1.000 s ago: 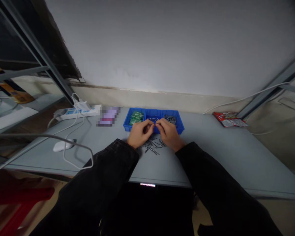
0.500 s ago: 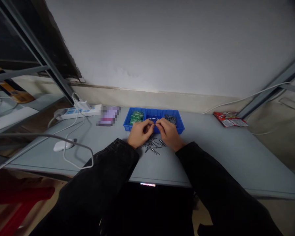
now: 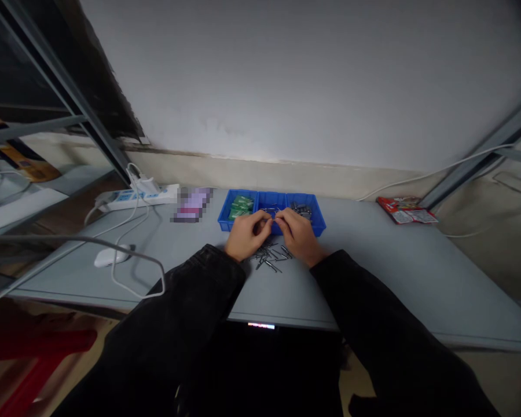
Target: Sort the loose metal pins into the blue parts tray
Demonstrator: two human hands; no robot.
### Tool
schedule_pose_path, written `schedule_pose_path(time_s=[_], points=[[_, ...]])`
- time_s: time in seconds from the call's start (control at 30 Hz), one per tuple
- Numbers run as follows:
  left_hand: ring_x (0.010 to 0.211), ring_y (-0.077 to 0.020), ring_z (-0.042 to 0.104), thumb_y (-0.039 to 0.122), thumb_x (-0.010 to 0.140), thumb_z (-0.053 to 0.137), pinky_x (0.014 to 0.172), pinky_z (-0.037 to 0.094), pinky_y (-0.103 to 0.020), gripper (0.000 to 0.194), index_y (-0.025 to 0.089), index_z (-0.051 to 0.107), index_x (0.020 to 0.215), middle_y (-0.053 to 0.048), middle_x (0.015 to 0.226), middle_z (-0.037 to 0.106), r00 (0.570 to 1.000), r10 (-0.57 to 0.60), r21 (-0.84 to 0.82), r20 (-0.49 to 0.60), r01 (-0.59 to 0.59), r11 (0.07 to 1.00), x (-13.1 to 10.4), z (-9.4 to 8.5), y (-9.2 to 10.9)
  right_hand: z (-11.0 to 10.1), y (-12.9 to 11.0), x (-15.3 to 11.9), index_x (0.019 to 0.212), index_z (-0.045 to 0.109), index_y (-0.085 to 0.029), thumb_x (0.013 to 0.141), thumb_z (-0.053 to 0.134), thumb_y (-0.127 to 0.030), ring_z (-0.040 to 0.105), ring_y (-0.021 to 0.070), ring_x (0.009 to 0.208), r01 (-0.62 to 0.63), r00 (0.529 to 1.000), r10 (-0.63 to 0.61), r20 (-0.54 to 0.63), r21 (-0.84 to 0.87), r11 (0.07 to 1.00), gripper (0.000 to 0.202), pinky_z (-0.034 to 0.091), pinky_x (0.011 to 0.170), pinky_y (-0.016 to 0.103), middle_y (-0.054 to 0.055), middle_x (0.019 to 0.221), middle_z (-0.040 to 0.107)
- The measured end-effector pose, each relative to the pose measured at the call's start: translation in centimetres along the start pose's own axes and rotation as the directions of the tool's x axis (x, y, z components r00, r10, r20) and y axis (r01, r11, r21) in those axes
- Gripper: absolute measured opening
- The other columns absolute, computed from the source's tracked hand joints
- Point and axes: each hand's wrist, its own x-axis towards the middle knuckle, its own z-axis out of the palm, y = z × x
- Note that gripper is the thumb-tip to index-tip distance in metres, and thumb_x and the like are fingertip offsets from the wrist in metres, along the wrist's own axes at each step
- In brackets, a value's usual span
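Observation:
My left hand (image 3: pixel 248 234) and my right hand (image 3: pixel 301 234) meet fingertip to fingertip, both closed in a pinch. Whatever lies between the fingers is too small and hidden to name. They are held just over the front edge of a blue three-compartment tray (image 3: pixel 226 226). Green pieces (image 3: pixel 242 206) fill its left compartment, a few thin metal rods (image 3: pixel 269 209) lie in the middle one, and dark metal parts (image 3: pixel 301 209) fill the right one. On the table below my hands is a loose pile of slim metal pieces (image 3: pixel 268 256).
The grey table (image 3: pixel 373 278) runs against a wall. On the left are a white power strip (image 3: pixel 130 198), white cables, a white mouse-like object (image 3: pixel 112 256) and a pixelated purple item (image 3: pixel 193 205). A red packet (image 3: pixel 406 211) lies at the right.

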Motion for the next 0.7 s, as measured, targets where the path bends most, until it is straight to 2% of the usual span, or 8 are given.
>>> schedule_pose_path(time_s=[0.7], points=[[0.052,-0.0091,0.046,0.027,0.094,0.057,0.056,0.037,-0.022,0.014,0.016,0.066,0.089,0.005,0.059,0.053,1.0,0.0,0.006,0.001,0.0,1.0,0.03,-0.03,0.04,-0.03,-0.1,0.05,0.096,0.056,-0.021,0.106,0.038,-0.023,0.057,0.0206,0.084,0.004,1.0,-0.004,0.0,-0.007,1.0,0.02,0.045,0.078,0.035,0.006,0.09,0.059]])
